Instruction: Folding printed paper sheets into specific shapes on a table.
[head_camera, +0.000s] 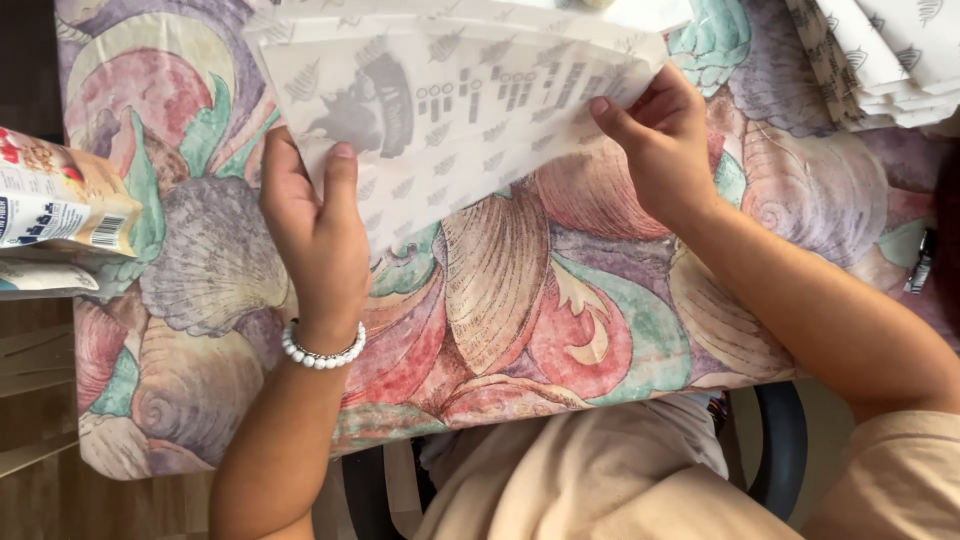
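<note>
Two bare hands hold one thin printed paper sheet above a counter draped in a cloth patterned with big shells in pink, green and purple. At the far left edge, a printed carton pokes into view, lying on its side and well apart from the hands. Next along, the left hand, with a white bead bracelet at the wrist, has its grip pinched on the sheet's lower left corner, thumb pressed on top of the paper and the fingers hidden behind it. The sheet itself is whitish and translucent, scattered with small grey leaf marks and a dark emblem, and it slants upward across the middle of the counter, lifted at an angle off the cloth. The right hand has its grip closed on the sheet's right edge, thumb on top. Beyond it, at the upper right corner, a stack of similar folded sheets rests on the cloth, near the right hand but not touching it.
</note>
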